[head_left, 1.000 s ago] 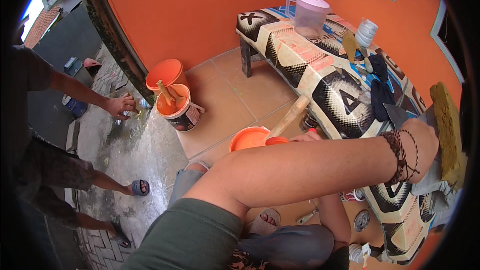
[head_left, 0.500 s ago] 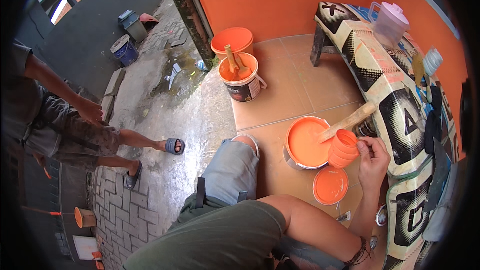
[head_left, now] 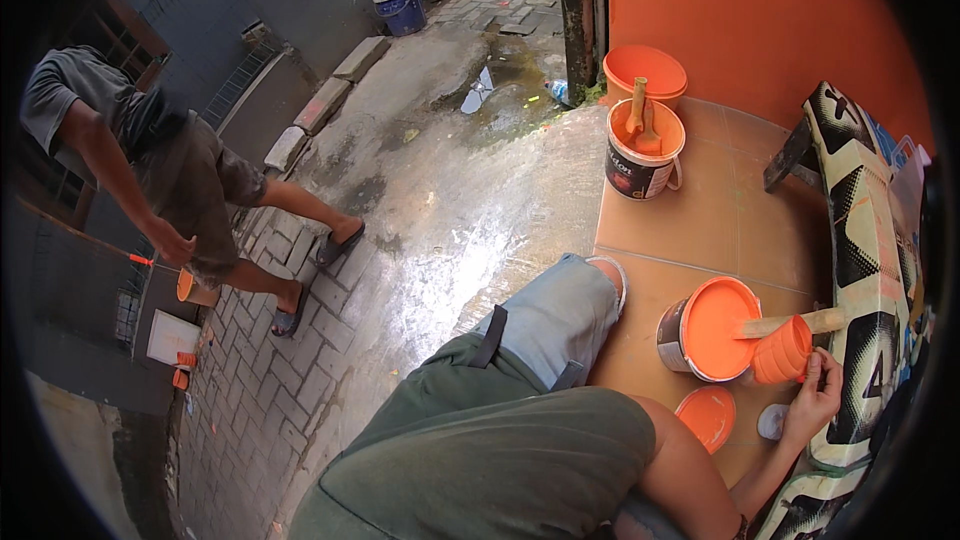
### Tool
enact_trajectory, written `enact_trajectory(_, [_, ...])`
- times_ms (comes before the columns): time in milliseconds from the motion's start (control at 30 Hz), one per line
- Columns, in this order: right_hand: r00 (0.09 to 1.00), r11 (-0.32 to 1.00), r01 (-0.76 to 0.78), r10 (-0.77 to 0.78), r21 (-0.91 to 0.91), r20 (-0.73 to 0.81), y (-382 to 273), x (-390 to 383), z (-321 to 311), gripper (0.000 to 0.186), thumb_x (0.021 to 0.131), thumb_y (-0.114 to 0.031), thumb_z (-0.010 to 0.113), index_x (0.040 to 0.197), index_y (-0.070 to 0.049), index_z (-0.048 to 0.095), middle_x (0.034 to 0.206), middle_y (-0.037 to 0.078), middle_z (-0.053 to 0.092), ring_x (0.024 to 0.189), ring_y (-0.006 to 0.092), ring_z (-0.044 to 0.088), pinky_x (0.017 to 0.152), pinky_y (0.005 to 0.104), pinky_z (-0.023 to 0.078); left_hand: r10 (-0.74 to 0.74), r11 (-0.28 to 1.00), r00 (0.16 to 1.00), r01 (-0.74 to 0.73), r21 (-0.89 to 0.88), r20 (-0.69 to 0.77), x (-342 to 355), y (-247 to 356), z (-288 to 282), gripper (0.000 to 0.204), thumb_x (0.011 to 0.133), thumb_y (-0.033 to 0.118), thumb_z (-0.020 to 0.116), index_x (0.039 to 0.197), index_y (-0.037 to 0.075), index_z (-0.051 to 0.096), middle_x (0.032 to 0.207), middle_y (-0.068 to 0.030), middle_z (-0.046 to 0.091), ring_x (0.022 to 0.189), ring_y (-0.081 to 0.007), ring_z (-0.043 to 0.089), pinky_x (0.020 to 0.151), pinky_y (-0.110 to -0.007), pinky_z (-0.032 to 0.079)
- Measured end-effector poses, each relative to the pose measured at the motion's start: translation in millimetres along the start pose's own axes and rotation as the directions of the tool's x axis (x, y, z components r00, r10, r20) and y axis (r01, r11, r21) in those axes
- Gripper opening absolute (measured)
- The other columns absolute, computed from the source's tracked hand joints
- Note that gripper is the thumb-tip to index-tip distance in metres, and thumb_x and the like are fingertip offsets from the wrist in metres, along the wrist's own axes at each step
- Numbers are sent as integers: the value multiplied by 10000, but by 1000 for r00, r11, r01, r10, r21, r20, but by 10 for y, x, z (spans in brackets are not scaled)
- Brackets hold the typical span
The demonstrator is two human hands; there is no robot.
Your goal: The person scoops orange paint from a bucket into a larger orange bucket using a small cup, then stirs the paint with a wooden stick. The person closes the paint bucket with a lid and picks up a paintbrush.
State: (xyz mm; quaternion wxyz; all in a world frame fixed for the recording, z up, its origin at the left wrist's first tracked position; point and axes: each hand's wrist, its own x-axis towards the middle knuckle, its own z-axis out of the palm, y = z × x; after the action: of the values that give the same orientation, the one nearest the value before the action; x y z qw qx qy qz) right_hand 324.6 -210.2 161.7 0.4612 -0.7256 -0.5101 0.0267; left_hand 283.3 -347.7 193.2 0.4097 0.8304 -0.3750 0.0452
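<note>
Gripping same orange cup (head_left: 782,352); co-worker (head_left: 192,178) now farther from paint bucket (head_left: 671,336).

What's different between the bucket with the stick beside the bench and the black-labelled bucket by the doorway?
The stick bucket shows a broad, smooth orange paint surface; the doorway bucket has its inside partly hidden by tools.
A wooden stick juts over the first's rim; wooden-handled tools stand in the second.
Both are round, open and orange inside.
</note>
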Motion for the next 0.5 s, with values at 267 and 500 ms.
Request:
enact_trajectory(267, [999,999,-32,33,28,-29,184,160,135,261,963,-202,608,1047,44,637,978,71,646,908,144,583,863,273,459,-138,990,990,138,5,3,-240,-204,-144,423,816,486,681,826,66,716,802,-147,688,768,-333,677,680,-422,525])
enact_trajectory(500, [999,999,-47,47,-3,-26,329,388,386,289,965,-233,606,1087,25,651,1023,85,663,930,156,605,858,297,480,-244,970,967,242,-33,-67,-505,-391,-378,427,815,472,682,846,47,716,823,-160,688,790,-334,677,701,-418,525])
